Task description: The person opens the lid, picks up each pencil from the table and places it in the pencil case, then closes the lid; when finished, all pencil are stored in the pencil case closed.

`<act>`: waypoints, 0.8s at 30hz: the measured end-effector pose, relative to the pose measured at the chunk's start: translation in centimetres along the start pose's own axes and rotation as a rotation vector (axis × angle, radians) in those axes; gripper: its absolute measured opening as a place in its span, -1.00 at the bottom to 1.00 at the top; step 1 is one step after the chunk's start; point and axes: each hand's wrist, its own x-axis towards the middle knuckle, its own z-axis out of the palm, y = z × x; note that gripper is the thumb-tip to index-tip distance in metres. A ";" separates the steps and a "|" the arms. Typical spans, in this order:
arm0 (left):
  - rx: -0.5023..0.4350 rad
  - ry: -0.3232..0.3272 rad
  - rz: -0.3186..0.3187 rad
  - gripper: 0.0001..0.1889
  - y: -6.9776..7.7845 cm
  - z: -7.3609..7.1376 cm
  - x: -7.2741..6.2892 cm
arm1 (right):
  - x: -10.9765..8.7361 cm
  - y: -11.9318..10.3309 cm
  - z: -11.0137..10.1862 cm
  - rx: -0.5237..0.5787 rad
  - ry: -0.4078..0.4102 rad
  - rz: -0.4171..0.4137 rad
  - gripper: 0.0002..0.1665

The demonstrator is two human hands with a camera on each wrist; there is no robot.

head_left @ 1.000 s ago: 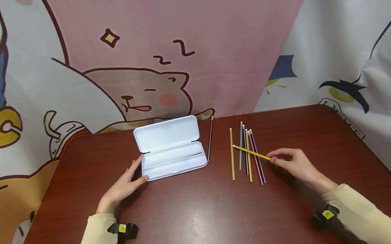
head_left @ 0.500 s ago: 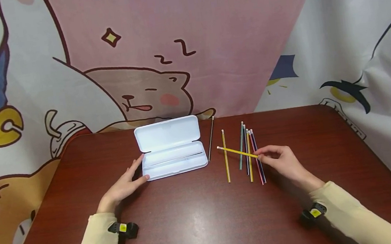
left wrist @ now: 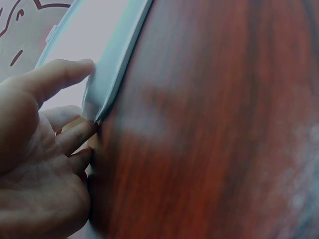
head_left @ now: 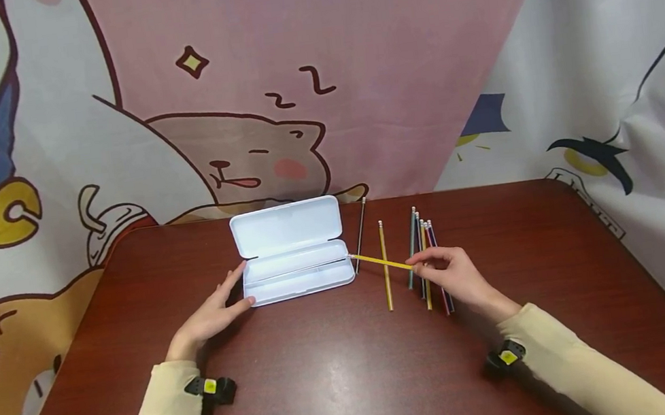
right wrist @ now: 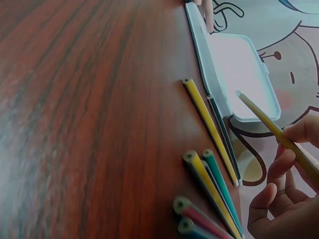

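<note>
A white pencil case (head_left: 285, 228) lies open on the table, its lid leaning back and a thin dark line along its inside. My left hand (head_left: 206, 318) rests at its left end, straight thumb and index finger touching the two corners; the left wrist view shows the thumb at the case's edge. My right hand (head_left: 454, 279) pinches a yellow pencil (head_left: 382, 261) near one end between thumb and fingers. The white eraser end points left and overlaps the case's right end in the head view. In the right wrist view that pencil is tilted above the table.
A dark pencil (head_left: 361, 231) lies just right of the case. Beside it is another yellow pencil (head_left: 388, 290). Several more pencils, among them a green one (head_left: 412, 246), lie close together near my right hand. A cartoon-printed cloth (head_left: 391, 77) hangs behind the table (head_left: 302, 375).
My right hand has moved left with the yellow pencil, from over the pencil group to the case's right end. The lone yellow pencil on the table shifted left. My left hand has stayed put.
</note>
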 end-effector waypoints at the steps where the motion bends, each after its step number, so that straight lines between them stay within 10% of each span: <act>1: -0.001 0.000 0.000 -0.16 0.0 0.0 0.0 | 0.1 0.1 0.3 0.002 -0.001 -0.001 -0.83; 24: 0.011 0.002 -0.014 -0.16 0.0 0.0 0.0 | 4.0 -0.1 5.3 -0.084 -0.078 -0.108 -0.85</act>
